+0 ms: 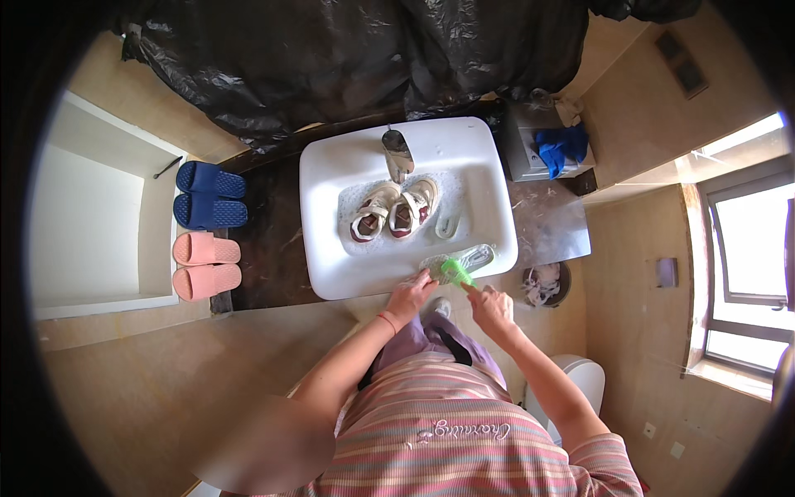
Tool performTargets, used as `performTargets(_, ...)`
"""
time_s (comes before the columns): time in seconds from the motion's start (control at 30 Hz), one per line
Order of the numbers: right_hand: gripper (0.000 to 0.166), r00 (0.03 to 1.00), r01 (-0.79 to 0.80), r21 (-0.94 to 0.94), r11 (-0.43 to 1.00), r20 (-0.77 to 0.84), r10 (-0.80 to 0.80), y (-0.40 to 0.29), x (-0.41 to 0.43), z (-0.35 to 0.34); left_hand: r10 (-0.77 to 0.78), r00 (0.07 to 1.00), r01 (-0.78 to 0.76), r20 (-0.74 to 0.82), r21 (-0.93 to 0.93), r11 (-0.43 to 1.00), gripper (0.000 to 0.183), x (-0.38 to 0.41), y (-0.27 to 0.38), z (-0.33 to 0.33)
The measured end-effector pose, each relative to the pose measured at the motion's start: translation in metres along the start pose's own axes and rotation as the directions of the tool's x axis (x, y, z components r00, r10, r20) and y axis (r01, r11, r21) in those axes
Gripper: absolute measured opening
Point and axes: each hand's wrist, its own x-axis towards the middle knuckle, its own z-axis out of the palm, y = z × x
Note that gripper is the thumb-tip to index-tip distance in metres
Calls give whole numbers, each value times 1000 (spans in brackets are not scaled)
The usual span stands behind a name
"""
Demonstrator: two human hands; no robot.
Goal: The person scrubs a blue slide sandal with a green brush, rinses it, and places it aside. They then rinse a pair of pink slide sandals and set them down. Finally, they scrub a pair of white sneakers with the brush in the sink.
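Observation:
My left hand (412, 294) holds one end of a pale shoe insole (480, 258) against the front right rim of the white sink (323, 273). In my right hand (490, 308) is the handle of a green scrub brush (458, 272), its head on the insole. Soapy water (357, 246) covers the basin's bottom. Side by side in it stand a left white and dark red shoe (371, 214) and a right one (412, 208), just below the metal faucet (397, 155). A second insole (448, 222) lies in the water to their right.
Blue slippers (210, 196) and pink slippers (207, 266) lie at the dark counter's left end. A grey box (520, 149) with a blue cloth (562, 148) stands on the right. Below the counter are a bucket of cloths (546, 284) and a toilet (581, 379). Black plastic sheeting (348, 62) hangs behind.

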Motion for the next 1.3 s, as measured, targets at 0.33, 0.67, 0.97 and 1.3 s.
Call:
performTargets(0.33,33,976,-213,159,964,-14,218,13,-1,-29,-116,991,116,71,1,993,22,27,12,-4)
performTargets(0.67,34,948,-248,397,884,-86,305,19,-31,-12,-202,950,159,238,189,969,69,71,39,38)
performTargets(0.97,31,904,-326,622,712,-17,428,41,-43,-25,-35,944,60,328,-66,996,44,93,59,42)
performTargets(1.3,35,909,-252,743,619,-38,415,44,-30,-25,54,975,-3,214,-229,973,18,64,39,4)
